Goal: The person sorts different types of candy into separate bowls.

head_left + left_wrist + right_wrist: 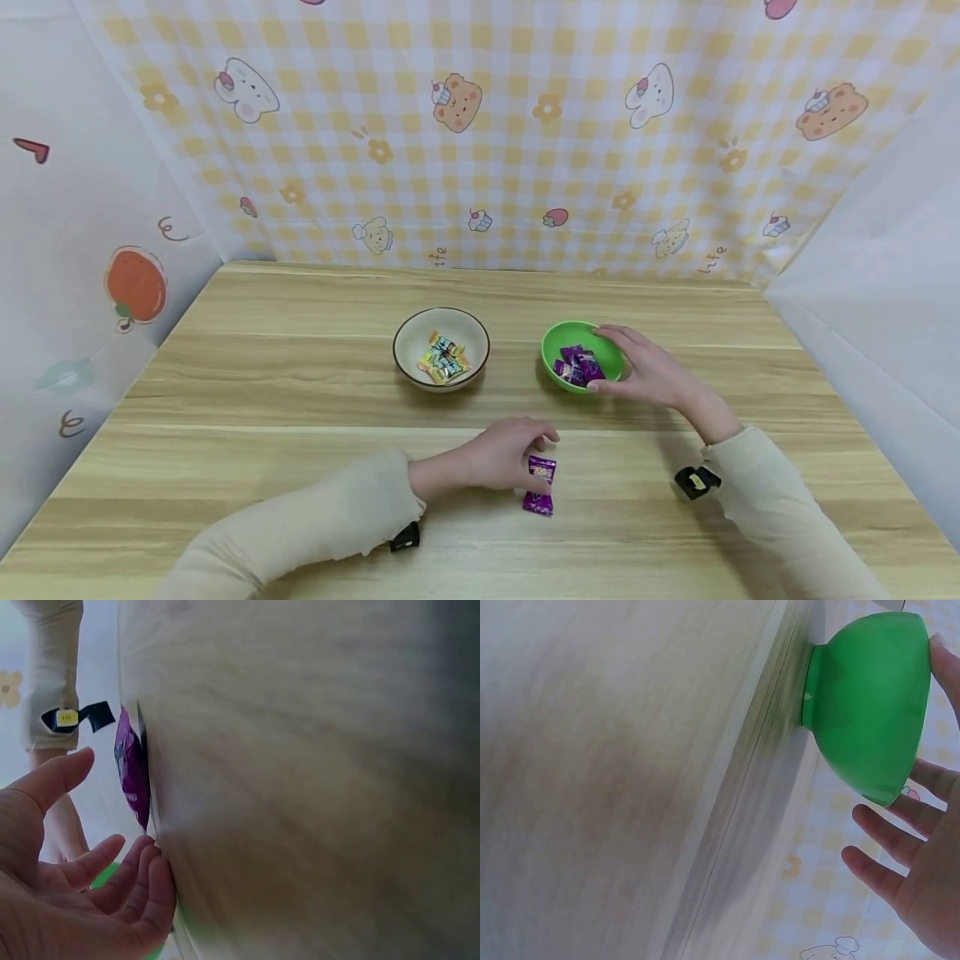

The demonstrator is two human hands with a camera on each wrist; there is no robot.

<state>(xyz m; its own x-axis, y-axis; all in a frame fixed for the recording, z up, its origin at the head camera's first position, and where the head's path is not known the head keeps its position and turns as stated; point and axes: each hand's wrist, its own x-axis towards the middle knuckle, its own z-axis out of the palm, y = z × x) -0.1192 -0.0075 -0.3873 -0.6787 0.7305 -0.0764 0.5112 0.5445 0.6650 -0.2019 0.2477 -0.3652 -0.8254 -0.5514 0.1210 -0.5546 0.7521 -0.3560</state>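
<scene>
A purple-wrapped candy (538,503) lies on the table by my left hand (498,457), whose thumb and fingers are spread around it. The left wrist view shows a gap between the thumb and the candy (133,769). My right hand (648,371) touches the rim of the green bowl (555,337), thumb at the near side and fingertips toward the far side. From the right wrist view, the bowl (874,705) stands upright and two fingers hang free of it. Several purple candies (581,365) lie inside.
Left of the green bowl stands a cream bowl (405,343) with a dark rim, holding yellow-wrapped candies (444,360). Behind the wooden table (300,350) hangs a yellow checked cloth (495,167). Pale sheets flank both sides.
</scene>
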